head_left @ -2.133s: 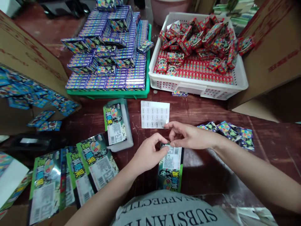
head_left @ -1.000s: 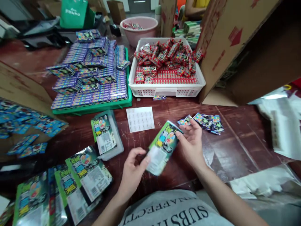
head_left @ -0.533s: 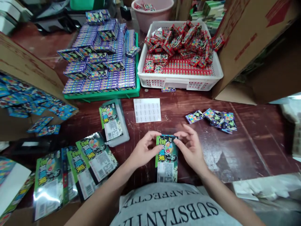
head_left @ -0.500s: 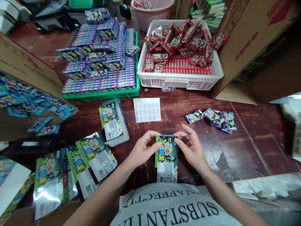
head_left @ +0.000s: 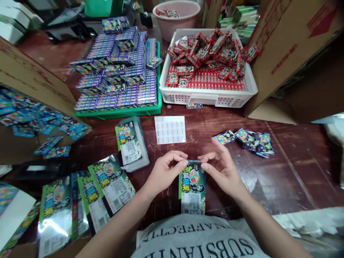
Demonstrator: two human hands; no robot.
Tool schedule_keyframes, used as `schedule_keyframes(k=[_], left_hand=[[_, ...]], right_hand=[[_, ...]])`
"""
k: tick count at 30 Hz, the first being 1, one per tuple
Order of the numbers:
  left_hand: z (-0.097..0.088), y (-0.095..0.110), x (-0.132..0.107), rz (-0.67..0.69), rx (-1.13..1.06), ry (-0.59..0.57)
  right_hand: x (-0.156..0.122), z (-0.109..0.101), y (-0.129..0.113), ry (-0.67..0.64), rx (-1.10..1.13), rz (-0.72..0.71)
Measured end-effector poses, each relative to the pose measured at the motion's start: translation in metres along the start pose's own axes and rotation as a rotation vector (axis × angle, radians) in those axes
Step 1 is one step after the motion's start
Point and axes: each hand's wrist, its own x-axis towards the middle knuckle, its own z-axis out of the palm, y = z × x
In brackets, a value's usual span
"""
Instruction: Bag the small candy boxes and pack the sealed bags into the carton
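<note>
Pack (head_left: 194, 186) near centre, near side of white sheet (head_left: 170, 130). Grip: left hand (head_left: 168, 171) pinching far-left corner, right hand (head_left: 223, 171) lightly pinching far-right. Likely light, semi-stiff, slick-faced, easily creased; best held by long side edges, avoiding pressure on middle.

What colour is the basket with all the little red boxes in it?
The basket is white; it shows best in the head view.

Glare is cast on the lower-left packet (head_left: 55, 215); the right-hand box (head_left: 290, 61) is darkened inside; the view's edges are stretched.
</note>
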Motion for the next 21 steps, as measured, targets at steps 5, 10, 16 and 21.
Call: schedule_keyframes(k=[5, 10, 16, 21], left_hand=[[0.001, 0.013, 0.007, -0.072, 0.059, -0.026], [-0.009, 0.022, 0.015, -0.136, 0.004, -0.112], [-0.016, 0.016, 0.005, -0.047, -0.059, -0.204], [-0.008, 0.007, -0.003, 0.011, -0.053, -0.115]], right_hand=[[0.005, 0.007, -0.015, 0.096, 0.050, 0.158], [0.016, 0.007, -0.028, 0.102, 0.219, 0.349], [0.004, -0.006, -0.032, 0.016, 0.141, 0.326], [-0.003, -0.027, -0.048, -0.143, -0.142, 0.081]])
